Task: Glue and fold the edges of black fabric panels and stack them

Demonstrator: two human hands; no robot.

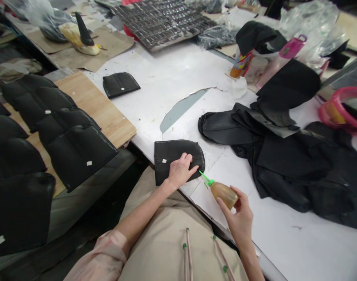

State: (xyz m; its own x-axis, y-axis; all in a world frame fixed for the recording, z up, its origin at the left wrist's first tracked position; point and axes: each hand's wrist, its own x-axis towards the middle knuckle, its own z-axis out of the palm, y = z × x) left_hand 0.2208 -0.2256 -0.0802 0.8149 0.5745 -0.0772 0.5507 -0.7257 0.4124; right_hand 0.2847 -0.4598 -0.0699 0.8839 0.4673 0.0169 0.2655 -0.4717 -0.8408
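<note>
A flat black panel [178, 150] with one rounded end and a small white tag lies at the table's front edge. My left hand [180, 171] holds it down, fingers curled and thumb stretched toward the rounded edge. In my right hand [240, 216] is a squeeze glue bottle [224, 194] of brownish liquid, tilted, with my fingers wrapped around its base. Its thin green nozzle points at the panel's rounded edge, close to my left thumb; whether the tip touches cannot be made out. A similar black panel [120, 84] lies farther back on the white table.
At left, overlapping black panels [79, 152] cover part of a wooden board [99, 109]. Loose black pieces [284, 156] are heaped at right, near a pink basket [347, 109] and pink bottle [282, 60]. A brush [84, 31] and dark gridded sheet [163, 21] sit behind.
</note>
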